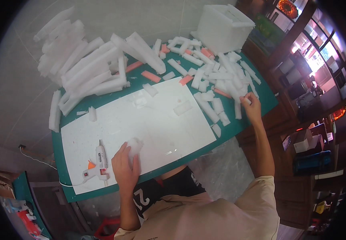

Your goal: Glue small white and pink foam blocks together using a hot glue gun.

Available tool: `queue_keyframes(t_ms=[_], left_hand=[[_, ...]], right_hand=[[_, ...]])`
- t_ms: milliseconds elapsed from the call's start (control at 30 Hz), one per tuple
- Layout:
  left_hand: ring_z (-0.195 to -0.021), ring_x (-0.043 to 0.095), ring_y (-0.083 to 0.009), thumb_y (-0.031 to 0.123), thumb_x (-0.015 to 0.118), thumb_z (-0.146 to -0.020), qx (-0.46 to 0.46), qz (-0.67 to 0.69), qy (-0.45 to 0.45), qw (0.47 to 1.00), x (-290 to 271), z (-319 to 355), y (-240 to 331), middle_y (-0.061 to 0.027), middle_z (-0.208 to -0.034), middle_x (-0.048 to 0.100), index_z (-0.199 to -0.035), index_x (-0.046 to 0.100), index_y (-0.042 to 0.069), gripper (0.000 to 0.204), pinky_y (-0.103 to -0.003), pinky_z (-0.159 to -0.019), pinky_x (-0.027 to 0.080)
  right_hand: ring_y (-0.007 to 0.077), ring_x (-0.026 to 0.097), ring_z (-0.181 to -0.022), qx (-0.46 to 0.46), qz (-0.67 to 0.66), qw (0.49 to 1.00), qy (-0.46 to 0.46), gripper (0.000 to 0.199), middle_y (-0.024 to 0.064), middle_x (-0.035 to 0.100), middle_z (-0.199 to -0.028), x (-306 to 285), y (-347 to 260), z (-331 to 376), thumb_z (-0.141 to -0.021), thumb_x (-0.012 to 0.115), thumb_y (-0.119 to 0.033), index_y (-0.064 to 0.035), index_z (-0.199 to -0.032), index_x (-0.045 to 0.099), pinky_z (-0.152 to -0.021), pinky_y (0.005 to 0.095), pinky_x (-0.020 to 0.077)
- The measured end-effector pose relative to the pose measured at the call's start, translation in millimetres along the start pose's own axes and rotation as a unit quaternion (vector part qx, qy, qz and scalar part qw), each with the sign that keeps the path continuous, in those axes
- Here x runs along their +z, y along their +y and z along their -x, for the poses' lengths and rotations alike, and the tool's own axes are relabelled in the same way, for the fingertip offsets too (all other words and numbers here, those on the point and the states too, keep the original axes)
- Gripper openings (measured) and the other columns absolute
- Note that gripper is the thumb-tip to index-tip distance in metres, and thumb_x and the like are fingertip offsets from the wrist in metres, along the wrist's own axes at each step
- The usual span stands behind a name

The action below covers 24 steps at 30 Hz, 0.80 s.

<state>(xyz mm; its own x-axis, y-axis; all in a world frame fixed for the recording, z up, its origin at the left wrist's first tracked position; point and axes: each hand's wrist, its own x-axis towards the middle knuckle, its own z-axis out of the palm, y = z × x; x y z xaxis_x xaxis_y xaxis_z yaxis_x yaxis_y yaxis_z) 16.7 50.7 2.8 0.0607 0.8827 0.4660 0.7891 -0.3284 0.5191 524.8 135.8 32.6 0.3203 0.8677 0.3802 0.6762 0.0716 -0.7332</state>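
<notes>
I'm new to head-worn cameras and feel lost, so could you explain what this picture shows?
There is no machine here: a person works with two bare hands. The picture comes from the left of two wide fisheye cameras on their head, looking down, so straight edges bend.

On the green table lie a white board, with a glue gun on it, and white strips piled at the far left. Smaller white and pink pieces lie towards the right, near a white box.

The left hand holds a white lump over the board; the right hand seems to pinch a small white piece.
</notes>
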Motion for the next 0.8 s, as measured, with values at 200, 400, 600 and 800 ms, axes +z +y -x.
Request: queue_keyframes(t_ms=[200,400,600,800], left_hand=[[-0.114,0.060,-0.0350,0.008,0.069,-0.087,0.003,0.001,0.005,1.000,1,0,0,-0.0176,-0.132,0.062,-0.120,0.062,0.001,0.034,-0.042,-0.098,0.044],[-0.114,0.060,-0.0348,0.008,0.069,-0.087,-0.001,0.005,0.006,1.000,1,-1,1,-0.0176,-0.131,0.062,-0.119,0.062,0.001,0.034,-0.042,-0.098,0.044],[-0.115,0.060,-0.0346,0.008,0.069,-0.087,0.004,-0.003,0.008,1.000,1,0,-1,-0.0177,-0.132,0.062,-0.119,0.062,0.001,0.034,-0.042,-0.098,0.044],[-0.114,0.060,-0.0349,0.009,0.069,-0.087,0.004,-0.003,0.003,1.000,0,2,-1,-0.0175,-0.132,0.062,-0.119,0.061,0.001,0.034,-0.042,-0.098,0.044]], right_hand=[[0.0098,0.052,-0.069,0.026,0.016,0.999,-0.021,0.025,0.0050,0.058,-0.072,12,-1,14,-0.089,0.072,-0.020,-0.0029,-0.084,0.054,-0.064,0.0277,0.0445],[0.0162,0.059,-0.063,0.019,0.064,0.993,-0.095,0.027,0.0094,0.064,-0.073,22,-16,24,-0.088,0.072,-0.021,-0.0020,-0.083,0.054,-0.062,0.0330,0.0473],[0.0152,0.059,-0.063,0.026,0.046,0.984,-0.172,0.020,0.0093,0.064,-0.073,21,-17,17,-0.090,0.069,-0.020,-0.0008,-0.088,0.064,-0.059,0.0326,0.0479],[0.0132,0.061,-0.085,0.085,0.065,0.950,-0.292,0.021,0.0056,0.069,-0.091,14,-18,6,-0.093,0.065,-0.019,0.0003,-0.101,0.070,-0.078,0.0301,0.0503]])
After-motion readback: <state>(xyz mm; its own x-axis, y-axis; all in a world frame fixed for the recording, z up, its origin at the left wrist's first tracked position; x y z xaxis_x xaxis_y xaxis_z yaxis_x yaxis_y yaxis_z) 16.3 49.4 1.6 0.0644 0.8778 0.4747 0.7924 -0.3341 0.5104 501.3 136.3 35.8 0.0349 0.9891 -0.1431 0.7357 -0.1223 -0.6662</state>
